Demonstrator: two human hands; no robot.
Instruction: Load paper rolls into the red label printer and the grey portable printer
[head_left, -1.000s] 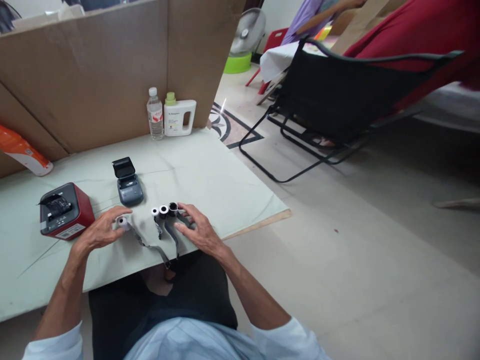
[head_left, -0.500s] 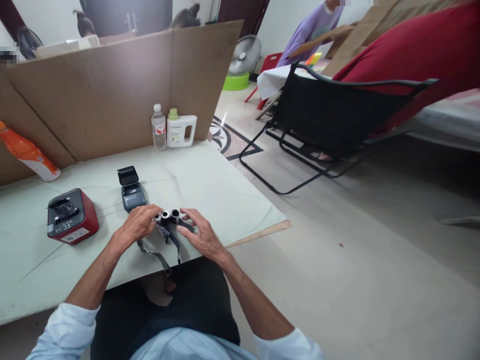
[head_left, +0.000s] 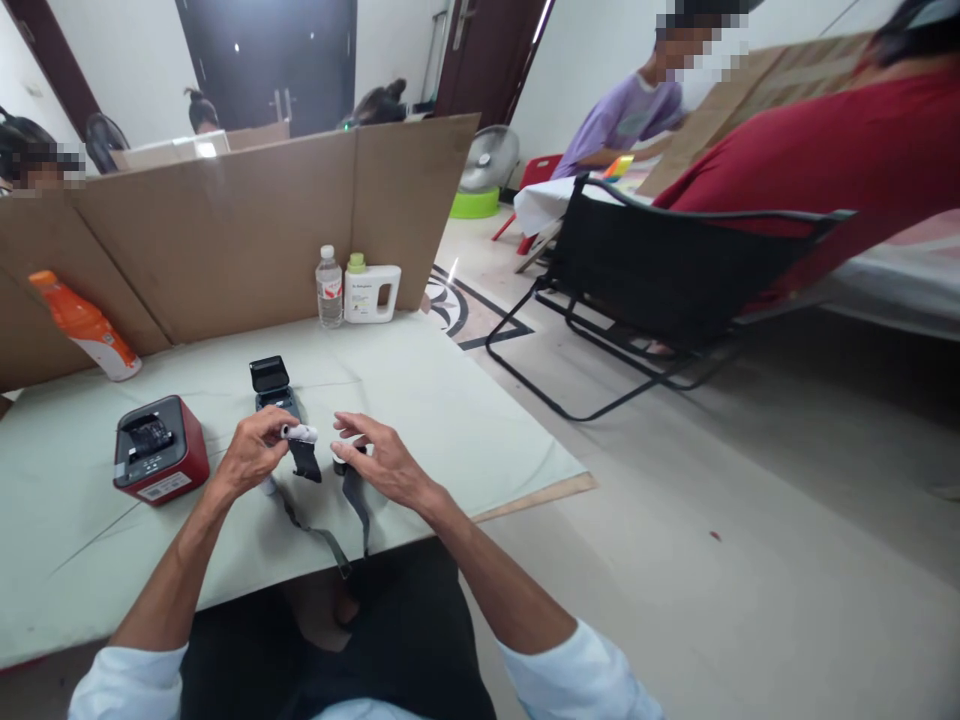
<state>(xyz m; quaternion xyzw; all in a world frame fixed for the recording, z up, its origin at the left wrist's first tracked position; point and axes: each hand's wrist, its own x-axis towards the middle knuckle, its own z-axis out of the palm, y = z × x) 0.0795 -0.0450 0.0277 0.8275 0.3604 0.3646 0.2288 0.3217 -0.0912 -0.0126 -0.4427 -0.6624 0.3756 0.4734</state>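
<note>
Your left hand (head_left: pixel 251 455) pinches a small white paper roll (head_left: pixel 298 433) between thumb and fingertips, lifted just above the table (head_left: pixel 420 390), with a short dark tail of paper (head_left: pixel 305 460) hanging loose from it. Judge that roll as very light and easily crushed: the wound body is fairly stiff, but the free tail is limp and will unspool if you let it drag, so hold it by the two ends of the core rather than around the wrapped face. Your right hand (head_left: pixel 375 462) is spread, fingers loosely fanned and holding nothing, its fingertips over a second roll (head_left: pixel 340 466) resting on the table; whether they touch it cannot be made out. Longer dark strips (head_left: pixel 358 505) trail from the rolls toward the table edge near you. The small dark printer (head_left: pixel 271 385) with its lid up sits just beyond your left hand, the red printer (head_left: pixel 160 450) further left.
</note>
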